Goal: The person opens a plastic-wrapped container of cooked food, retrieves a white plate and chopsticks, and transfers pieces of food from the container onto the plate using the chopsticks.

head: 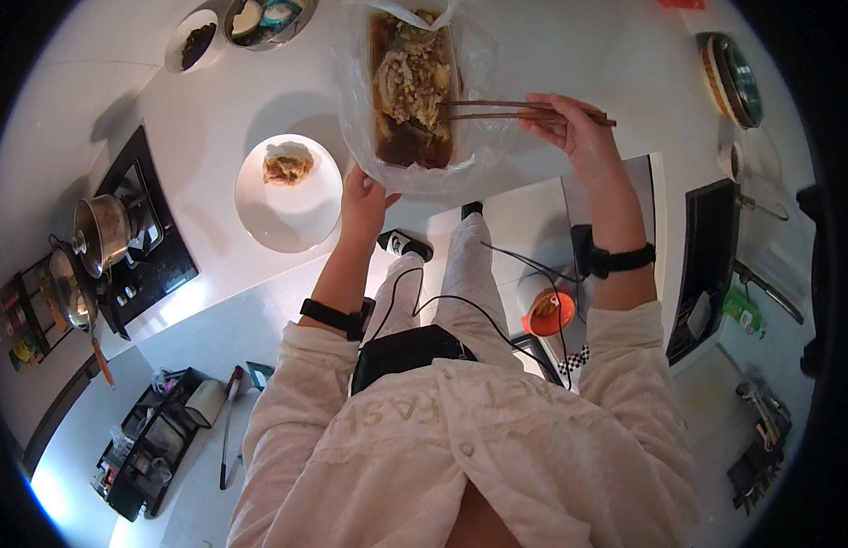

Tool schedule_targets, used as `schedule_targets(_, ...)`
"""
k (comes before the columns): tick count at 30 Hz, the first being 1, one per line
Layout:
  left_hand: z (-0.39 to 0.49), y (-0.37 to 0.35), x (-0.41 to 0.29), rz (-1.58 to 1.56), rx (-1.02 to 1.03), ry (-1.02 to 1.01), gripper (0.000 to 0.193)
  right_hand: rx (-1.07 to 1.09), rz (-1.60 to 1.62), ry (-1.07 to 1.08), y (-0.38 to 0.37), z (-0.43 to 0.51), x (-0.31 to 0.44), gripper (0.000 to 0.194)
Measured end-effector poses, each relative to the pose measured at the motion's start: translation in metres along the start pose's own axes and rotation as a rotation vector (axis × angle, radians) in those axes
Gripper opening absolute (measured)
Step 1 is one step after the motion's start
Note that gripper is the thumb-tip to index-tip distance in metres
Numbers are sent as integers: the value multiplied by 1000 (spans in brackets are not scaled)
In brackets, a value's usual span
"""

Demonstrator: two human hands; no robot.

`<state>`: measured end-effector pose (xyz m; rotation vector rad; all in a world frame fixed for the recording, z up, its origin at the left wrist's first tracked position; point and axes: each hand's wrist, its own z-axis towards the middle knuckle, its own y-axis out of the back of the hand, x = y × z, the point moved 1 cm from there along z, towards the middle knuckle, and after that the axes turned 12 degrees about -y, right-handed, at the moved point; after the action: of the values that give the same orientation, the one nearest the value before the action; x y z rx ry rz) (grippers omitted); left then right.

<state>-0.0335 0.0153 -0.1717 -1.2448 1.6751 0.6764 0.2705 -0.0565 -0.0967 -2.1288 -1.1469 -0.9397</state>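
Observation:
My right hand (566,127) holds a pair of brown wooden chopsticks (492,116). Their tips reach into pale, lumpy cooked food (412,85) lying in dark brown sauce. A rectangular container (454,61) holds the food, with a clear plastic bag (482,147) spread open around it. My left hand (364,205) is at the bag's near left corner, close to the rim of a round white plate (287,222). Whether its fingers grip the bag or only touch it is unclear. A small portion of similar food (287,168) sits on the plate's far part.
On the left, a steel pot (103,229) stands on a black gas hob (163,267). A white bowl (191,41) and a metal bowl (270,27) are at the far left. Rightward are a black sink (701,267) and stacked lids (732,82). Black cables (479,312) hang before me.

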Motion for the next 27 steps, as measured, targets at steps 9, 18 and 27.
schedule_targets(9, 3, 1, 6, -9, 8, -1, 39, 36, 103, -65, -7, 14, -7, 28)
schedule_targets(18, 6, 1, 9, -30, -4, -6, 40, 40, 277, -74, -22, 8, -41, 24)
schedule_targets(27, 8, 3, 14, -31, 18, -43, 33, 49, 515, -141, -34, 27, -75, 26)
